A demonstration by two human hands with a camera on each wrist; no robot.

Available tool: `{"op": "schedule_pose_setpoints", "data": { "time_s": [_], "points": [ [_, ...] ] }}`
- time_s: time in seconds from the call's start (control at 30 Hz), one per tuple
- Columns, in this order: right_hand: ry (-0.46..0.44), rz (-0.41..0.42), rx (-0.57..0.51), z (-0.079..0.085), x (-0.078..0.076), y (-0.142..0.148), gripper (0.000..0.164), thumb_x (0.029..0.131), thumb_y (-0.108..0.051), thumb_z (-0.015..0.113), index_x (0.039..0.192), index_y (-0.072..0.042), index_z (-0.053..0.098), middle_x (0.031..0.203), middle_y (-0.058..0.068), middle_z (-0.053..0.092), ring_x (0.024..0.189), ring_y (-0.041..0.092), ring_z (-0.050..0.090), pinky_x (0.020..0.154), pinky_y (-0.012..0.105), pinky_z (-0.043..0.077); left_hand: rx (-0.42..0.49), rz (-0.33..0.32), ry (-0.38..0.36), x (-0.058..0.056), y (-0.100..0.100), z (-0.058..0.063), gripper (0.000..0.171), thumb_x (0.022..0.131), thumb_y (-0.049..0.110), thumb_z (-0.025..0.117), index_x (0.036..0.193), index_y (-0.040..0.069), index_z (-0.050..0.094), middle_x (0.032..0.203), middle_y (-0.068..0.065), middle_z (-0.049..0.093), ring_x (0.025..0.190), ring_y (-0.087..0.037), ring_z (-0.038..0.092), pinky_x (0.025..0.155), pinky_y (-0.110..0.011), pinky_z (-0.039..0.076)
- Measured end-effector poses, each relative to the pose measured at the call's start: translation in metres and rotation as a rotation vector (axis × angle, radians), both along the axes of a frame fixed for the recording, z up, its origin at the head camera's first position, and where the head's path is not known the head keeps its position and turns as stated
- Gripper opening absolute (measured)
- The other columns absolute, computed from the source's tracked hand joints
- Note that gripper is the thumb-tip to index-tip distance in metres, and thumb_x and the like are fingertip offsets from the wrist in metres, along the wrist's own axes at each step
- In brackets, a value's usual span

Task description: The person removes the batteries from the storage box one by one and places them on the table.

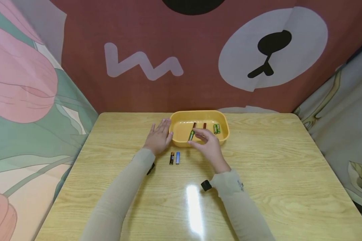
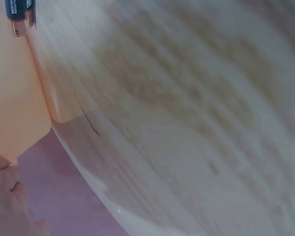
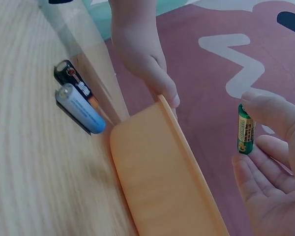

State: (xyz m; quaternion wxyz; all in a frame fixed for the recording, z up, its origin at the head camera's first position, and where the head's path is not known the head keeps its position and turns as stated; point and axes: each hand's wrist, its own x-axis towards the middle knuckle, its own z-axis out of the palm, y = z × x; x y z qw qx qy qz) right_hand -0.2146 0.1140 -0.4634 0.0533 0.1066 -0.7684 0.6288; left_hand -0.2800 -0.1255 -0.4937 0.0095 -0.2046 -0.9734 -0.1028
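My right hand (image 1: 209, 147) pinches a green battery (image 3: 246, 129) by its two ends between thumb and fingers, above the front part of a yellow plastic tub (image 1: 199, 114). Inside the tub lie two green batteries (image 1: 217, 129) on the right and darker batteries (image 1: 204, 126) around the middle, partly hidden by the right hand. My left hand (image 1: 159, 136), fingers extended, rests against the tub's left end, its thumb at the rim in the right wrist view. On the table in front of the tub, a black and copper battery (image 1: 172, 158) lies beside a blue battery (image 1: 177, 158).
The wooden table (image 1: 274, 174) reaches back to a reddish-brown cloth (image 1: 154, 93) with a printed bear face. Flower-patterned cloth (image 1: 21, 100) hangs on the left, and another printed cloth (image 1: 347, 110) on the right. A bright reflection shines on the table front.
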Motion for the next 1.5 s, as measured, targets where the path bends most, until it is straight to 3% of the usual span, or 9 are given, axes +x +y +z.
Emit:
{"op": "schedule_pose_setpoints", "data": {
  "time_s": [0.3,0.6,0.73,1.03,1.5],
  "points": [
    [0.012,0.022,-0.021,-0.006,0.010,-0.001,0.053,0.082,-0.009,0.085,0.132,-0.007,0.067,0.136,0.011,0.061,0.123,0.025,0.060,0.106,0.028,0.048,0.004,-0.006,0.008,-0.001,0.002,0.000,0.064,0.111,0.043,0.025,0.164,0.010,0.012,0.169,-0.006,0.014,0.156,-0.021,0.009,0.125,-0.053,0.007],
    [-0.046,0.080,-0.066,-0.018,0.017,-0.001,0.053,0.081,-0.007,0.085,0.131,-0.004,0.066,0.134,0.009,0.064,0.122,0.031,0.062,0.108,0.047,0.047,-0.005,-0.004,0.021,-0.001,0.003,0.000,0.064,0.111,0.042,0.027,0.164,0.009,0.013,0.169,-0.005,0.014,0.156,-0.021,0.008,0.125,-0.053,0.009],
    [-0.039,0.143,-0.092,-0.026,0.020,0.000,0.054,0.081,-0.002,0.084,0.132,0.002,0.064,0.134,0.014,0.062,0.123,0.034,0.061,0.108,0.049,0.046,-0.013,0.002,0.012,0.000,0.001,0.000,0.064,0.110,0.041,0.027,0.164,0.010,0.012,0.169,-0.005,0.014,0.156,-0.020,0.008,0.125,-0.053,0.009],
    [-0.086,0.156,-0.048,-0.038,0.025,0.000,0.052,0.081,-0.011,0.085,0.130,-0.007,0.067,0.132,0.009,0.065,0.122,0.028,0.062,0.105,0.043,0.050,0.004,0.011,0.010,0.002,0.000,0.001,0.064,0.110,0.041,0.027,0.164,0.009,0.013,0.169,-0.006,0.015,0.156,-0.021,0.008,0.125,-0.053,0.009],
    [-0.142,0.205,-0.042,-0.053,0.024,-0.004,0.053,0.080,-0.005,0.085,0.130,-0.004,0.067,0.131,0.012,0.065,0.121,0.031,0.063,0.103,0.032,0.051,0.011,0.007,0.004,0.000,0.001,0.000,0.064,0.111,0.041,0.029,0.164,0.009,0.011,0.169,-0.005,0.013,0.156,-0.020,0.007,0.125,-0.053,0.008]
  ]
}}
